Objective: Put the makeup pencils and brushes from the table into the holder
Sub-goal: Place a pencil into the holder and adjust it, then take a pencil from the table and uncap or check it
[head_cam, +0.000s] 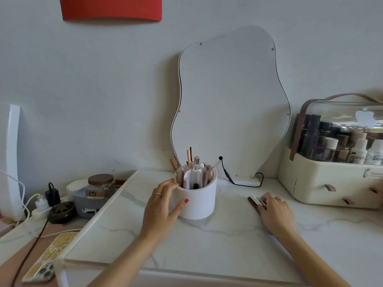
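A white round holder (196,204) stands mid-table on the marble top, with several pencils and brushes (193,164) upright in its compartments. My left hand (163,206) wraps the holder's left side, thumb on its front and fingers at the rim. To the right, my right hand (273,210) lies over a small bunch of makeup pencils (255,200) flat on the table: a dark brown one, a white one and a silver-tipped one. Its fingers are curled onto them, and the pencils still touch the tabletop.
A wavy mirror (230,104) leans on the wall behind the holder, its black cable (228,177) trailing on the table. A cream cosmetics case (331,179) stands at right. At left are a jar (100,186), chargers (44,200) and a phone (49,257).
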